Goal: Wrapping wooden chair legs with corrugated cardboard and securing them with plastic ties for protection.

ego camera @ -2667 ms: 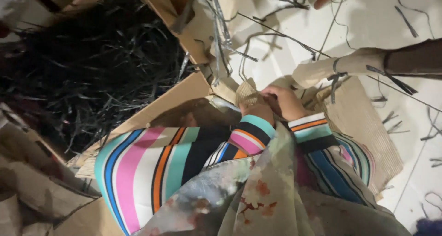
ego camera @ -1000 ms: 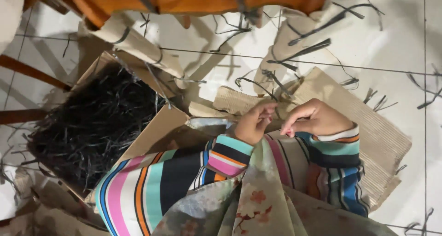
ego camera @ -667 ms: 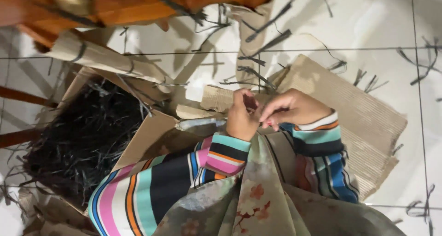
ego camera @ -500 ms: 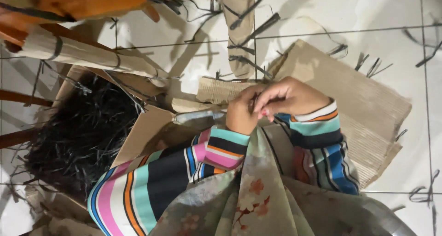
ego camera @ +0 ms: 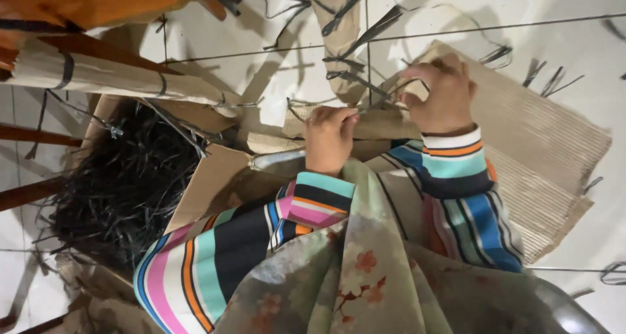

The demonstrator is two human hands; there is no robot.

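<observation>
Pulling apart: my right hand [ego camera: 438, 93] has lifted off, drawing the strip [ego camera: 381, 106] taut; left hand [ego camera: 329, 135] pinches its other end.

Paper, cardboard and tile

Matt ribbed cardboard sheet [ego camera: 541, 145] lies on glossy white floor tiles [ego camera: 574, 47]; the box [ego camera: 215, 184] is plain brown cardboard, filled with dull black shredded strips [ego camera: 124, 190]; sleeves [ego camera: 450, 177] are striped cloth.

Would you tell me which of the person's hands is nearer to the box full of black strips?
The left. The left hand is just right of the cardboard box of black strips, near its flap. The right hand is farther off, over the corrugated cardboard sheet.
</observation>
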